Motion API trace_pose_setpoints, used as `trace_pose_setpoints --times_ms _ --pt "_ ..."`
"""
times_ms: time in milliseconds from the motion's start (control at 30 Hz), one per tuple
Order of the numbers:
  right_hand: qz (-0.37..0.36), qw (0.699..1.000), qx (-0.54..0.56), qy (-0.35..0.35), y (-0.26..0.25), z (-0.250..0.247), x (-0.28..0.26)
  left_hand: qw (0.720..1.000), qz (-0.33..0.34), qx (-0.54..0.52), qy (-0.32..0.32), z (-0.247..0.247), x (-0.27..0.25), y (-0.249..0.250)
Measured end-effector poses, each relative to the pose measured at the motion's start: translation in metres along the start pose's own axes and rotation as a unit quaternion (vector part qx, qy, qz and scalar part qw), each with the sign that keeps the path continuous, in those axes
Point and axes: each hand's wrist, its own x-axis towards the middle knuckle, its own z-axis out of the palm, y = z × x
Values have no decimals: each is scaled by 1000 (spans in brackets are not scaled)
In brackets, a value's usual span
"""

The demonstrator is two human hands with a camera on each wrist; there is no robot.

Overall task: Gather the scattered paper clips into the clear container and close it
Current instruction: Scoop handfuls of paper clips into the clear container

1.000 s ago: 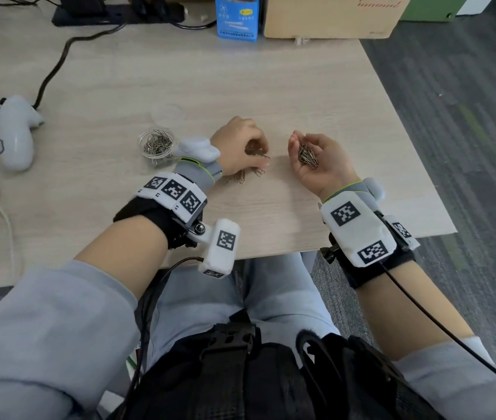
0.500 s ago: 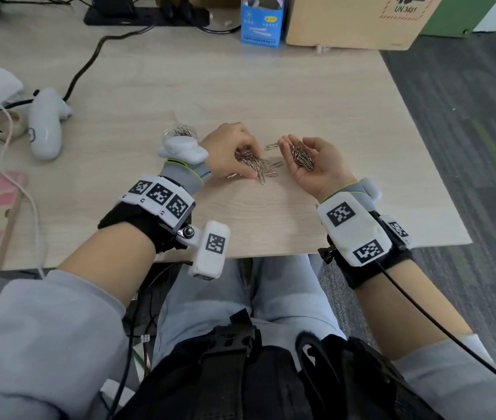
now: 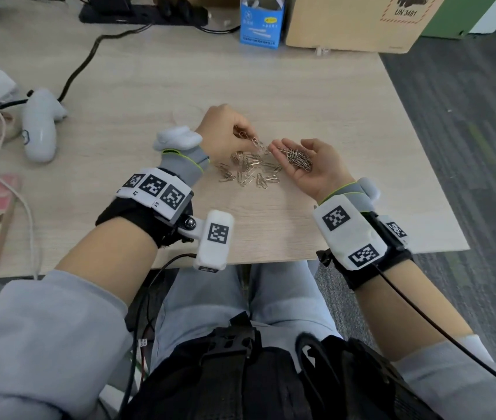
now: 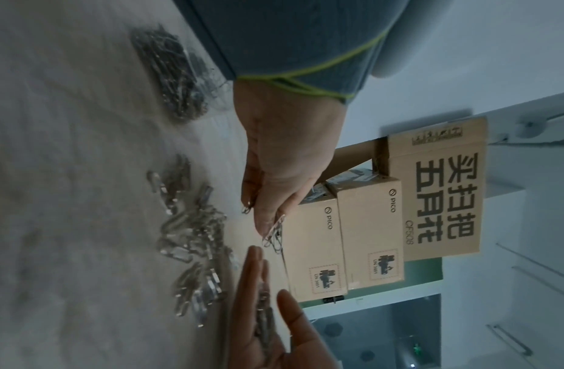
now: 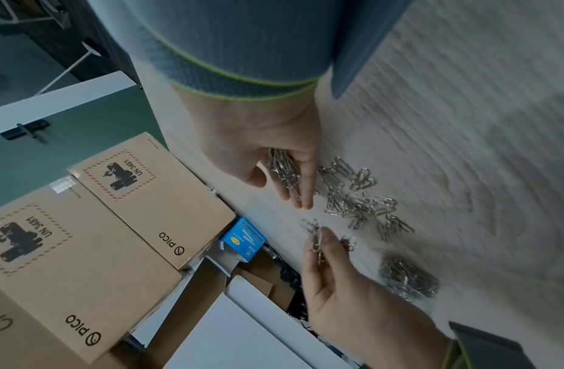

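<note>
The left hand [image 3: 225,130] has come up off the pile since half a second ago and now hangs above the counter [image 3: 316,95], its fingers [image 3: 242,133] pinched together on a few clips [image 3: 257,144] that dangle toward the right hand [image 3: 310,165]. The right hand has flattened: a second ago it was cupped round its load, and now it lies palm up with fingers apart and relaxed, a heap of clips [image 3: 296,157] resting in the palm. The two hands nearly meet, fingertip to fingertip.

I read this as a relay: the left picks, the right stores. A fair scatter of loose clips [image 3: 249,172] lies on the counter just below and between the hands, so the gathering looks perhaps half done.

The container [image 5: 410,280] shows in the right wrist view, just beyond the left hand on the counter and already holding many clips; in the head view the left hand hides it. I cannot make out its lid.

Room is good. The scatter lies well in from the near edge and from the right edge, so a clip nudged sideways should stay on the counter. A white controller [image 3: 39,128] and cables lie well apart to the left; a blue box [image 3: 260,24] and cartons stand at the far edge.
</note>
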Motion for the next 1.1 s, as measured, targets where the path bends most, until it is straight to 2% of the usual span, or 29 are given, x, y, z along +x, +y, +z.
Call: trace_pose_setpoints --times_ms 167,400,533,667,833,900,967,1033,1100 --pt "30 999 -28 -13 9 15 4 997 52 -56 -16 -8 9 19" --pt "69 996 -26 -54 19 35 11 992 96 9 -82 -5 15 29" --pt "81 994 -23 -66 24 42 19 992 100 -11 -73 -19 7 18" --pt "58 996 -40 -60 37 58 21 993 69 -91 21 -39 -9 -4" --pt "62 992 -86 -72 52 73 22 977 -2 -140 163 -57 -29 -39" --pt "66 989 -102 -85 59 79 21 977 -31 -131 167 -62 -36 -52" --pt "71 987 -109 -98 62 84 19 979 -64 -139 133 -59 -40 -62" --pt "87 985 -105 -106 68 89 16 971 -96 -186 113 -55 -43 -70" --pt "96 983 -110 -108 70 94 13 957 -114 -240 121 -49 -44 -73"
